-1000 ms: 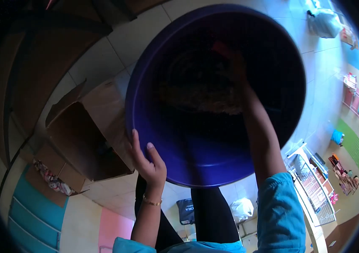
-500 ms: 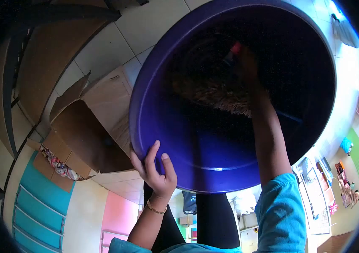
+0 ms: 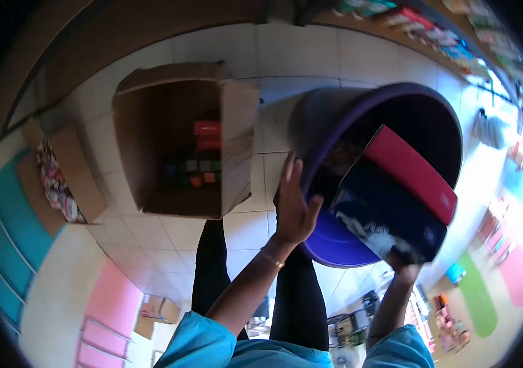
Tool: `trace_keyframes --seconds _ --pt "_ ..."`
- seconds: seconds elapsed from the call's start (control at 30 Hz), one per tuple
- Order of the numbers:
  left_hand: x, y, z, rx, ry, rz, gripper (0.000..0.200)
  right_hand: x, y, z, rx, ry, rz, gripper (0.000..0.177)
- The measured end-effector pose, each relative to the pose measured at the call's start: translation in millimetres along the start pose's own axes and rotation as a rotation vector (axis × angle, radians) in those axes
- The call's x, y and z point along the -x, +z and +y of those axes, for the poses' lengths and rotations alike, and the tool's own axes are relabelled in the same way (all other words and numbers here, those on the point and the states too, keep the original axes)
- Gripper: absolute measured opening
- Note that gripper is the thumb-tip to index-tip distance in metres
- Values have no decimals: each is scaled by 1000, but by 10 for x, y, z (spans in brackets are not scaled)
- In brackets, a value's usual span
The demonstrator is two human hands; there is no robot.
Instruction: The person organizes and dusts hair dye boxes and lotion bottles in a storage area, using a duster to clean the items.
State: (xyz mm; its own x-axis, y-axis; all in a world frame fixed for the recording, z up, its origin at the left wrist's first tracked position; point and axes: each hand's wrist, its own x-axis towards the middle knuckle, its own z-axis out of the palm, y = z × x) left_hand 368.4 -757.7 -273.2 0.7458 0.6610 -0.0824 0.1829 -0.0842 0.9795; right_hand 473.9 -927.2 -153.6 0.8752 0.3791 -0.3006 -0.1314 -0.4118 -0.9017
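One red-and-blue box (image 3: 393,193), probably light, stiff and slick, best held by edges: right hand (image 3: 405,268) clasps its near edge; left hand (image 3: 295,216), fingers parted, meets purple tub (image 3: 330,244).

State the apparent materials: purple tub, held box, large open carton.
Purple tub: probably smooth plastic, from its even colour and rounded rim.
Held box: likely printed card, from its flat panels; gloss unclear.
Large open carton: apparently matte cardboard, plain brown with flaps.
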Motion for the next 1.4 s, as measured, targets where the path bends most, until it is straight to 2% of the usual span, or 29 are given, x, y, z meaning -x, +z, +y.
trace_keyframes --seconds 0.07,0.17,0.2,0.27,0.33,0.4,0.43,0.53,0.57,0.63,0.73,0.83,0.93,1.03,1.13,1.23,1.33,1.4 --pt "510 -156 -341 -32 -209 -144 60 -93 406 -334 50 -127 -127 86" --pt "757 -751 -219 -89 -243 -201 56 -407 1567 -797 133 -334 -273 99" --pt "784 -1013 -116 -97 -218 -62 51 -480 1949 -879 152 -401 -317 104" --pt "1077 -1622 -142 -85 -362 -217 41 -636 2675 -730 366 -554 -455 103" --pt "1548 -2129 -341 -182 -388 -250 34 -689 3372 -519 583 -548 -557 103" --pt "1998 -2582 -479 -347 -508 -323 34 -758 3945 -202 703 -470 -629 104" --pt "2115 -2718 -448 -439 -546 -283 28 -782 4195 -35 765 -430 -662 105" --pt "2182 -2896 -518 -340 -590 -220 24 -855 4712 479 675 -402 -521 104" --pt "2129 -2870 -534 -243 -625 -42 20 -855 4829 575 650 -321 -522 104" --pt "2061 -2900 -558 -295 -657 -57 19 -876 5012 738 605 -163 -500 104" --pt "2062 -2990 -565 -274 -664 -54 17 -859 5179 992 882 -310 -625 103" --pt "2048 -3150 -646 -221 -696 12 17 -846 5286 1362 993 -299 -708 100" --pt "2097 -3246 -682 -181 -729 60 19 -771 5388 1752 1200 -441 -747 96" --pt "2082 -3293 -707 -156 -743 89 20 -693 5462 1813 1314 -270 -832 93" --pt "2065 -3270 -679 -115 -771 107 21 -669 5373 1821 1283 -281 -828 94" --pt "2044 -3201 -666 -140 -725 122 23 -605 5169 1714 870 -408 -717 94" --pt "2080 -3128 -678 -124 -716 144 24 -525 4880 1448 800 -338 -578 91" --pt "2111 -3090 -659 -137 -714 136 23 -389 4558 1116 619 -169 -557 88"
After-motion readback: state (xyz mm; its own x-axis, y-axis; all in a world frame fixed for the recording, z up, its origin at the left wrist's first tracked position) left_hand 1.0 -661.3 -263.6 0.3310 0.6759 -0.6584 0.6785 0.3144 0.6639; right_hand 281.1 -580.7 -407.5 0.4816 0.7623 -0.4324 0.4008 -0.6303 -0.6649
